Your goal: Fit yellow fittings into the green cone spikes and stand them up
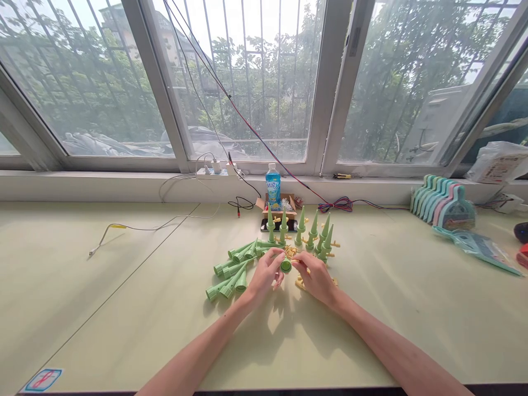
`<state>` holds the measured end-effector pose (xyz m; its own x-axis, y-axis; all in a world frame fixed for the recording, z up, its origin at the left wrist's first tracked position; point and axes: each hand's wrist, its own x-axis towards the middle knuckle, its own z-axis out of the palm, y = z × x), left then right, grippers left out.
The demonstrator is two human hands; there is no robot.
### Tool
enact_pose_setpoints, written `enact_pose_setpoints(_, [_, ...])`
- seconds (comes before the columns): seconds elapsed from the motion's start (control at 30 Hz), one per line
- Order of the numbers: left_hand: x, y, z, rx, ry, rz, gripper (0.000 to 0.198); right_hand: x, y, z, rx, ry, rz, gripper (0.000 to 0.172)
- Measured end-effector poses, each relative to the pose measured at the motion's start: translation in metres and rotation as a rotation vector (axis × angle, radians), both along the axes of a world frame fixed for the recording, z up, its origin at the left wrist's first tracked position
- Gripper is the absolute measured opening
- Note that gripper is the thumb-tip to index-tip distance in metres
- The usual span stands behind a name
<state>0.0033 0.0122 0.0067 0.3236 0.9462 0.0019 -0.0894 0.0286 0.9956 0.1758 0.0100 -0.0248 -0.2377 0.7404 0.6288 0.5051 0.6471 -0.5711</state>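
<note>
Two bare hands meet at the centre of the head view. The left hand (266,272) grasps a green cone (285,265) near its wide end, which faces the viewer, just right of the thumb. The right hand (315,275) has its fingertips drawn together close beside that end; whether they pinch something is too small to tell. More green cones (231,275) lie on their sides left of the left hand, while upright cones (314,225) with yellow side pieces stand beyond the right. Loose yellow parts (291,252) lie just past the fingertips, and others lie partly under the right hand.

The pale green table (144,330) spans the lower frame, a seam running diagonally through its left part. At upper centre, a blue bottle (273,190) stands at a small open carton (260,204). Pastel scoops (443,201) stand in a row at the right. Barred windows (256,82) fill the top, trees outside.
</note>
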Motion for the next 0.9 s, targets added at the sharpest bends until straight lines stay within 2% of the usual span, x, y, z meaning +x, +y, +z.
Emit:
enact_pose_setpoints(0.57, [-0.0010,-0.0024,-0.0024,0.116,0.040,-0.020,0.032,0.0028,0.0012,-0.0009,-0.038,-0.014,-0.016,0.024])
enact_pose_setpoints(0.9, [-0.0006,-0.0042,-0.0021,0.221,0.096,-0.025,0.033,0.0034,0.0008,-0.0011,-0.063,-0.024,-0.042,0.032])
